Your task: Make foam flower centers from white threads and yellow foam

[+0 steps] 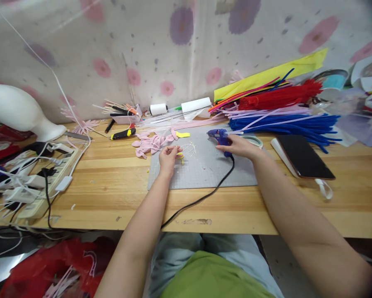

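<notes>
Blue plastic glue gun (217, 134): likely light, stiff; best held by handle, clear of nozzle. In right hand (237, 145), fingers wrapped round handle; black cord (209, 192) below hand. Pale stems (191, 148): probably flimsy, best pinched at base; wispy, fanned right of left hand (168, 159), whose fingertips pinch them.

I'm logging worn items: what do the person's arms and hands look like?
The left hand and right hand are ungloved; both forearms are bare, with no sleeve, watch or bracelet showing. A ring would be too small to make out. Below, a green garment shows.
</notes>
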Action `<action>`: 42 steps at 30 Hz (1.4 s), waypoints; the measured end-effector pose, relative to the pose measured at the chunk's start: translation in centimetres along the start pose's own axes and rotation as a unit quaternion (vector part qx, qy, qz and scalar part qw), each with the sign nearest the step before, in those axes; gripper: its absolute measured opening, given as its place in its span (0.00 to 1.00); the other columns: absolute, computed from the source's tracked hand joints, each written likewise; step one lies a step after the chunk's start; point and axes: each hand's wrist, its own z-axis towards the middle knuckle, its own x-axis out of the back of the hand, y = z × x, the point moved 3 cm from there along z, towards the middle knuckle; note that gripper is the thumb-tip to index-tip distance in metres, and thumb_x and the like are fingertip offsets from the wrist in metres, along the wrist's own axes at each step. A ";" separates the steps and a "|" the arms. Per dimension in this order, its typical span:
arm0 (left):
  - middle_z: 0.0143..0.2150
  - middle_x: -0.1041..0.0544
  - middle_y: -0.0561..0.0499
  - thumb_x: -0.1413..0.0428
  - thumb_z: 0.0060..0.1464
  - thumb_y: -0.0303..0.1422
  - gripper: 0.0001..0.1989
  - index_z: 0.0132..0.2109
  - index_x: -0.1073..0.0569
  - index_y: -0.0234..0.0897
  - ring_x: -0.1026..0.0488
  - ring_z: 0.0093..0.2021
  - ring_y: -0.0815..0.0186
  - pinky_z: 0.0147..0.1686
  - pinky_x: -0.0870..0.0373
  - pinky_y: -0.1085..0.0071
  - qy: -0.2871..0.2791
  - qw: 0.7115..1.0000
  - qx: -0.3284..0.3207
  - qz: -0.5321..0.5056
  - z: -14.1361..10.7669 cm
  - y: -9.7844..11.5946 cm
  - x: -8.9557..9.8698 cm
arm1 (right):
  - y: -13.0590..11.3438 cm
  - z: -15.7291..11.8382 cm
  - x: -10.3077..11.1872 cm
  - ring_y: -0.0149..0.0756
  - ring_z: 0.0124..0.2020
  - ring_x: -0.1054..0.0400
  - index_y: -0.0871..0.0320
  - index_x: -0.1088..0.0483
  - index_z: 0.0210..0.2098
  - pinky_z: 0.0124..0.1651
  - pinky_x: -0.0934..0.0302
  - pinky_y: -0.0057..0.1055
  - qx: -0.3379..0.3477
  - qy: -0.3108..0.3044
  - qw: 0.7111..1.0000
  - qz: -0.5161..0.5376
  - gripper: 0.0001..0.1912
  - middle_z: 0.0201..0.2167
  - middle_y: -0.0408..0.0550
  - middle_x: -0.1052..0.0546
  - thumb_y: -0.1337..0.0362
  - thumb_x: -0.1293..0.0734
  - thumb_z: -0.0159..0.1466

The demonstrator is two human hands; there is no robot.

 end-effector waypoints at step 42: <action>0.20 0.28 0.54 0.46 0.45 0.32 0.04 0.26 0.31 0.37 0.29 0.24 0.68 0.28 0.35 0.73 -0.013 0.946 -0.071 0.316 -0.5 -0.5 0.4 | -5.0 -2.5 -5.1 0.28 0.17 0.44 0.58 0.35 0.21 0.23 0.50 0.29 -0.023 -0.089 0.987 0.134 0.22 0.12 0.40 0.38 0.43 0.35 0.51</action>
